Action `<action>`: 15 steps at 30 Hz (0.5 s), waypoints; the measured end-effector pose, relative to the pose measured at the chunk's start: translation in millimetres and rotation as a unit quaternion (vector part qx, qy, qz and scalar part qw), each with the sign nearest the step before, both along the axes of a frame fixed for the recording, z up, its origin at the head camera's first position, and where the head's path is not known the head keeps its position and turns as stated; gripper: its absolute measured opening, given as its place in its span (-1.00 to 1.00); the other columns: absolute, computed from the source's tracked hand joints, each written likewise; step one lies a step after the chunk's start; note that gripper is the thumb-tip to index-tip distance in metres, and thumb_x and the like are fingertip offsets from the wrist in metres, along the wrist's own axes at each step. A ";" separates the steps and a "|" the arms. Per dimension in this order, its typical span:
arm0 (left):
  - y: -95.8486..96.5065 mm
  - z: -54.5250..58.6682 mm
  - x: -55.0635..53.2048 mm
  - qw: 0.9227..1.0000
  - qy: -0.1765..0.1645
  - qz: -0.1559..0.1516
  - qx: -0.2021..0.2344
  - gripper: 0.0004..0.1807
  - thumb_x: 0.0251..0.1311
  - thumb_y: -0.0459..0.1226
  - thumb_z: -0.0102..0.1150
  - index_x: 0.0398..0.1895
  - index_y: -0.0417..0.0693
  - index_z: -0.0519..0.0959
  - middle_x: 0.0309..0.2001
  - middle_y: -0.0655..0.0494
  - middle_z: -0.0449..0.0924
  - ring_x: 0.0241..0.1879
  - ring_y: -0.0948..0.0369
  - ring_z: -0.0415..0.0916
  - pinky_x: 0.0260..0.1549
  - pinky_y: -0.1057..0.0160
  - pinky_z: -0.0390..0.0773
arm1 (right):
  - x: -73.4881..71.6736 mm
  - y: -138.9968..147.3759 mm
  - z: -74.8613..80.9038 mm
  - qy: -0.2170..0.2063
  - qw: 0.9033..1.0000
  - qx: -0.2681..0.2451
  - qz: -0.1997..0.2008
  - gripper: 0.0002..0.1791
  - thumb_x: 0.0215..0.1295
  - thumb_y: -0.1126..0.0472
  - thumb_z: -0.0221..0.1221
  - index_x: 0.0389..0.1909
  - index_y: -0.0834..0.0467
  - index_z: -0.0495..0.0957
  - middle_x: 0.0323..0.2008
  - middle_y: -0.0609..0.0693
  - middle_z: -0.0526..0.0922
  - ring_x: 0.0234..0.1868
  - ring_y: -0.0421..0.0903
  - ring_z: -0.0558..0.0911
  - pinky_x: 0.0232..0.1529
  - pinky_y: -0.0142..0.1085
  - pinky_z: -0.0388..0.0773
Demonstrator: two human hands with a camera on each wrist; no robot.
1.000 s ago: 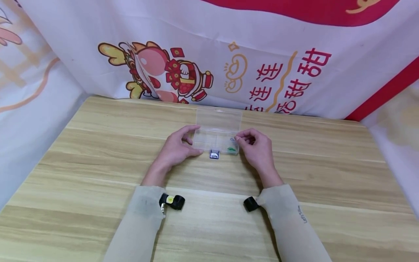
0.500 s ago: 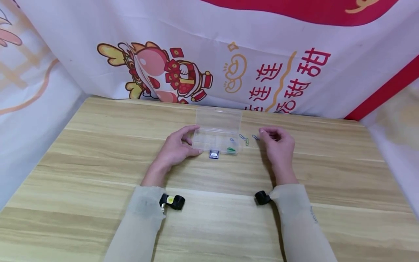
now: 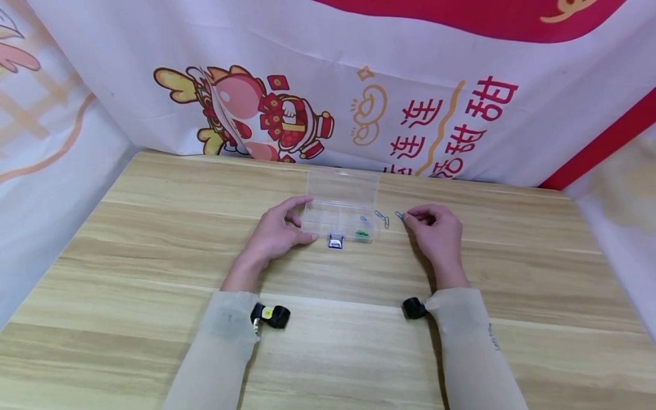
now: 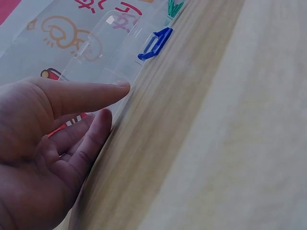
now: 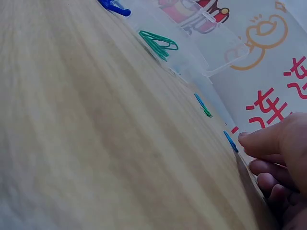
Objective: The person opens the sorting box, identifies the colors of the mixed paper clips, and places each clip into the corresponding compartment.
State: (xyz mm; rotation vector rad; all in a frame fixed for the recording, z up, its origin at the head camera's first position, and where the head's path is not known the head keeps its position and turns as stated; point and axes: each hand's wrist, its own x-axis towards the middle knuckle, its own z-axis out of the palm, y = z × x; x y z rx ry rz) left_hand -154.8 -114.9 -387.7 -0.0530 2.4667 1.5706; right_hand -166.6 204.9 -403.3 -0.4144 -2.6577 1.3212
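A clear plastic box [image 3: 322, 214] stands open on the table, its lid [image 3: 342, 187] tilted back and a blue latch [image 3: 335, 241] at its front. My left hand [image 3: 274, 230] grips its left end, thumb at the front corner and index finger at the back. Green paper clips [image 5: 158, 44] and a blue clip [image 3: 363, 218] lie in its right compartments. On the table right of the box are a blue paper clip [image 3: 379, 214] and a green one [image 3: 386, 222]. My right hand [image 3: 435, 230] has its fingertips at another blue paper clip [image 5: 230, 142]; whether they pinch it is unclear.
The wooden table [image 3: 328, 353] extends to both sides and toward me. A printed white cloth [image 3: 230, 34] hangs along its back edge, just behind the lid. A small black camera [image 3: 414, 308] sits at my right wrist, another camera [image 3: 279, 316] at my left.
My right hand has moved from the box's right end out to the blue paper clip on the right, uncovering the loose clips. Its fingertips have since lowered slightly. My left hand stays put.
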 end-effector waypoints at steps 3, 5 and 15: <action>-0.5 -1.0 -0.1 1.000 0.001 -0.001 0.001 -0.12 0.10 -0.38 0.61 0.51 0.30 0.51 -0.08 -0.06 0.52 -0.10 0.04 0.43 -0.16 0.19 0.48 | 0.7 -0.7 -1.0 0.004 1.000 0.018 0.016 -0.77 0.41 0.12 0.39 -0.06 0.16 0.80 -0.01 0.11 0.66 -0.11 -0.06 0.55 -0.08 -0.28 0.47; -0.3 -1.5 -0.4 1.000 0.001 0.000 0.002 -0.12 0.10 -0.38 0.61 0.51 0.30 0.51 -0.08 -0.06 0.52 -0.09 0.04 0.43 -0.15 0.20 0.48 | 1.1 -0.8 -0.9 0.005 0.999 0.025 0.023 -0.78 0.41 0.13 0.39 -0.06 0.17 0.81 -0.02 0.12 0.64 -0.11 -0.05 0.54 -0.08 -0.27 0.46; 0.7 0.6 0.3 1.000 0.000 0.001 -0.001 -0.12 0.10 -0.37 0.61 0.51 0.31 0.51 -0.07 -0.05 0.53 -0.09 0.03 0.44 -0.14 0.16 0.49 | 0.8 -2.9 -1.3 0.004 0.999 0.044 0.028 -0.80 0.43 0.16 0.37 -0.07 0.20 0.80 0.00 0.14 0.61 -0.07 0.03 0.56 -0.07 -0.26 0.44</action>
